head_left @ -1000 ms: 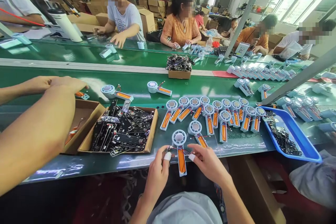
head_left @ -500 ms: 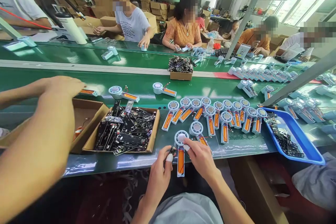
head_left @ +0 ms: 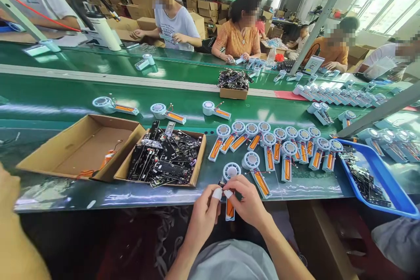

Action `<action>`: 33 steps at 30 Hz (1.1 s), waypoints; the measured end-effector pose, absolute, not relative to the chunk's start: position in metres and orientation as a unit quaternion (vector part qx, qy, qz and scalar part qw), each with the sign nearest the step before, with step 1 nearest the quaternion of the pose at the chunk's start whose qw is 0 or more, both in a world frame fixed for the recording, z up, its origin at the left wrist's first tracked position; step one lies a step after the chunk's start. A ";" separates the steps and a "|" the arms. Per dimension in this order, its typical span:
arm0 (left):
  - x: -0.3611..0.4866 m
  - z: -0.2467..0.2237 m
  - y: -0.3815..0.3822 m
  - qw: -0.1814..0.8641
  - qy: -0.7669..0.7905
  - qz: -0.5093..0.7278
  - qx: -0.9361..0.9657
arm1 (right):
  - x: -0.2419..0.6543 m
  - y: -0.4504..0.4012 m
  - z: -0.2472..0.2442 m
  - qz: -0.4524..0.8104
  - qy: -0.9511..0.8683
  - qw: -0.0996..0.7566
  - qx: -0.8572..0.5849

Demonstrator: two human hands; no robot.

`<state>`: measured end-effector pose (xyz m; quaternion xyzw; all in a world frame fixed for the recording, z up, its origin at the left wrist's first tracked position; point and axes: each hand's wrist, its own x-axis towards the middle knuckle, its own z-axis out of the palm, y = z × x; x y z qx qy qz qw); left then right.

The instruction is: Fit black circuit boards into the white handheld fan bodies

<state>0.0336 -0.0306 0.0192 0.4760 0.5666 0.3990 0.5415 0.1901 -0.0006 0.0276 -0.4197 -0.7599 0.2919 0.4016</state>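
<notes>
In front of me a light-blue handheld fan [head_left: 231, 169] lies with its round head away from me, an orange battery showing in its open handle. My left hand [head_left: 204, 210] pinches a small black circuit board [head_left: 222, 183], mostly hidden by the fingers, over the fan's handle. Meeting it there, my right hand [head_left: 247, 201] is closed, thumb and forefinger pinched at the board. Whatever it grips is too small to make out. White covers wrap both thumbs. Another open fan [head_left: 252, 160] lies just right of my hands.
A carton of black circuit boards [head_left: 167, 153] stands left, beside an open carton [head_left: 88, 144] with orange batteries. Several fans [head_left: 269, 140] are lined up behind. A blue tray [head_left: 393, 192] sits right. Across the green belt [head_left: 183, 92] people work. A co-worker's arm [head_left: 19, 236] is at far left.
My right hand has moved from the fan's head to the board, meeting my left hand over the handle. The co-worker's arm has drawn back left, revealing a fan on the belt.
</notes>
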 end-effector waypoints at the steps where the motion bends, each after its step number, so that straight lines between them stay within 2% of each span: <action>1: 0.034 0.020 -0.030 0.543 0.564 0.399 0.478 | 0.190 -0.001 0.026 0.282 -0.767 0.397 -0.418; 8: 0.035 0.015 -0.032 0.508 0.585 0.429 0.465 | 0.188 -0.003 0.023 0.185 -0.778 0.382 -0.463; 14: 0.032 0.005 -0.036 0.447 0.584 0.437 0.518 | 0.183 -0.002 0.026 0.067 -0.820 0.334 -0.460; 23: 0.030 0.002 -0.038 0.212 0.552 0.476 0.651 | 0.174 -0.011 0.033 -0.050 -0.833 0.247 -0.493; 28: 0.030 0.003 -0.038 0.222 0.550 0.478 0.648 | 0.177 -0.010 0.040 -0.031 -0.845 0.203 -0.494; 33: 0.028 0.005 -0.038 0.249 0.550 0.472 0.642 | 0.178 -0.007 0.037 -0.014 -0.848 0.213 -0.484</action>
